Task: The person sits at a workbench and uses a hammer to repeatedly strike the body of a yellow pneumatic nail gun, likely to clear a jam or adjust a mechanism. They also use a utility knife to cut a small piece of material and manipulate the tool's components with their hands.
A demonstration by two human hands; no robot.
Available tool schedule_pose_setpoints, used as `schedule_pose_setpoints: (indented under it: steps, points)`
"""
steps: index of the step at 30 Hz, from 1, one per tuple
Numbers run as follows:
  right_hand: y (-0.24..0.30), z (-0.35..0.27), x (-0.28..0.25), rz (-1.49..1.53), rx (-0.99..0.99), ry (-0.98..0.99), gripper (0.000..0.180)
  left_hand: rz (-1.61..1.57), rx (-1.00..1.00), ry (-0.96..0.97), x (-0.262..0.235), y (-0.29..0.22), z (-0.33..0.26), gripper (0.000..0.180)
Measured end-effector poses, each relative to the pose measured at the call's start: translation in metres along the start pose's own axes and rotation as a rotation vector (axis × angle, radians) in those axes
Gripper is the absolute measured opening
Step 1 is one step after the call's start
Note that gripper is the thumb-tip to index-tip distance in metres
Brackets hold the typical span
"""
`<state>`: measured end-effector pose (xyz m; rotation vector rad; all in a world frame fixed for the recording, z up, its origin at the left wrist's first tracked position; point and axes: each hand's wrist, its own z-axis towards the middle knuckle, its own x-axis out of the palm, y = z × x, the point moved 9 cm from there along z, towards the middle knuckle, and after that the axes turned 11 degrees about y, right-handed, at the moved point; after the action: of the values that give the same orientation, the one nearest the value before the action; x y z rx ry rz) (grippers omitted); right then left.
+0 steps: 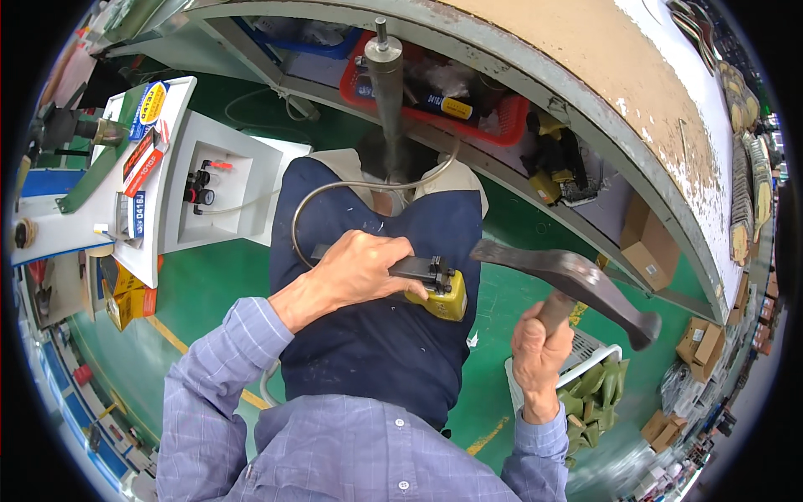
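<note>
My left hand (355, 263) is wrapped round what looks like an air staple gun (447, 299), held over my lap. Its dark grey bar and black fittings lie along my fingers, and its olive-yellow end points to the right. A thin hose (335, 186) curves round my left knee towards the tool's rear; my hand hides where they join. In my right hand (538, 356), closed on the wooden handle, is a cobbler's hammer (577, 280) with a long, dark, curved head. The hammer is raised off to the right of my lap, apart from the staple gun.
A metal post (386, 79) stands upright before my knees. Behind it, a bench (535, 50) has a shelf with a red basket (517, 121). At right, a white basket (615, 347) holds olive-green pieces. A white cabinet (255, 167) with small boxes stands left.
</note>
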<state>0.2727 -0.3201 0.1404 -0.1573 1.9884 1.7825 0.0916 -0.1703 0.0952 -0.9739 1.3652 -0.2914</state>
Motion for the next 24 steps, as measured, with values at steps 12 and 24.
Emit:
schedule_pose_setpoints:
  steps: [12, 24]
  points:
    - [0.017, 0.030, -0.069, -0.221, 0.078, -0.260, 0.033, -0.037, -0.003, -0.007, 0.002, 0.000, -0.002, 0.052]
    - [0.083, 0.092, -0.151, -1.015, -0.277, -0.486, 0.019, 0.021, 0.083, -0.101, -0.015, -0.032, -0.016, 0.046]
